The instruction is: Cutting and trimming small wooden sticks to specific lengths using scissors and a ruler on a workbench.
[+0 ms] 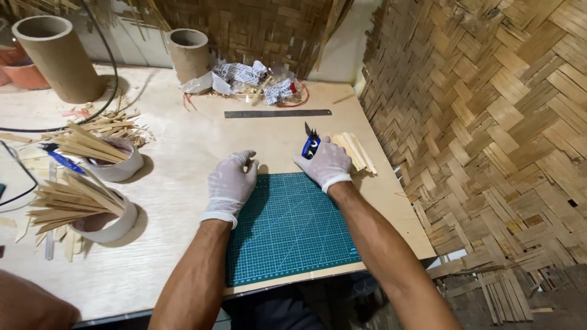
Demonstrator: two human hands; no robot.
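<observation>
Green gridded cutting mat [293,232]; white gloves either side; beyond it a blue-handled tool [310,146], possibly snips.

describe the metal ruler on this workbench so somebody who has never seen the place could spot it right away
Start at the pale wooden workbench and find the green cutting mat at its near edge, between the two gloved hands. Look straight past the mat toward the woven bamboo wall: the metal ruler lies flat there, parallel to the mat's far edge. It is the only long, thin, grey strip; the neighbouring strips are tan bamboo.
</observation>
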